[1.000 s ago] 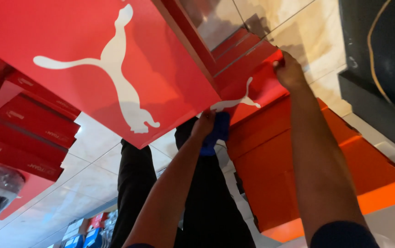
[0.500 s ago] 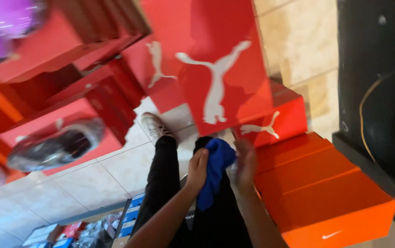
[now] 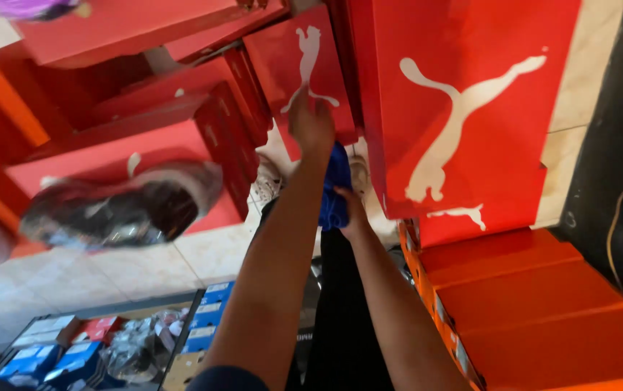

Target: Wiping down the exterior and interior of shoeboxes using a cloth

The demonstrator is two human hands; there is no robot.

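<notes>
While the tall red cardboard shoebox with a white leaping-cat mark [image 3: 463, 116] fills the right side, its left edge just beside the forearms, stacked flat orange cardboard boxes [image 3: 536, 304] crowd the lower right and open pale tiled floor [image 3: 109, 275] lies to the left. Smaller, the left hand [image 3: 310, 124] presses a red box lid [image 3: 304, 72], fingers blurred, so its hold cannot be told. The right hand [image 3: 351, 213] is closed around a crumpled blue cloth [image 3: 335, 190] between both wrists.
</notes>
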